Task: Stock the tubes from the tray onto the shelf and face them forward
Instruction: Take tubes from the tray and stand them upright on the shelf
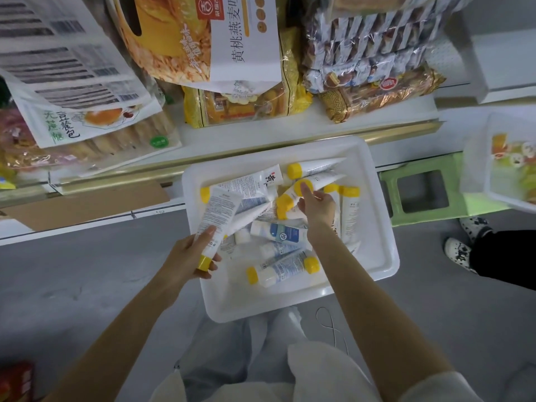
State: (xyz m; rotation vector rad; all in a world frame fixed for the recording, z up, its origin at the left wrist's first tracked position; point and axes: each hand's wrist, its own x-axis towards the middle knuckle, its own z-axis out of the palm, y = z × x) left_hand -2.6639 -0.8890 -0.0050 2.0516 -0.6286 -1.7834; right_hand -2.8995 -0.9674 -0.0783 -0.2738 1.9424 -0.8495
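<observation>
- The shelf (401, 111) runs across the upper frame, loaded with snack packs (246, 108). I can't pick out a free slot for tubes from here.
- The white tray (380, 236) sits mid-frame, just below the shelf edge. The loose tubes (280, 268) lie criss-crossed in it, caps pointing every way.
- The left hand (185, 256) is wrapped round one tube (220, 207) over the tray's left rim, cap down, fine print towards me.
- The right hand (317, 208) reaches into the heap, fingertips (305, 189) on a yellow cap (297, 187). I can't tell whether that pinch has closed.
- To do this well, I'd take that tube by the neck under the cap and lift it straight clear so its crossed neighbours don't drag along. Then I'd turn both tubes front label outward before setting them down.
</observation>
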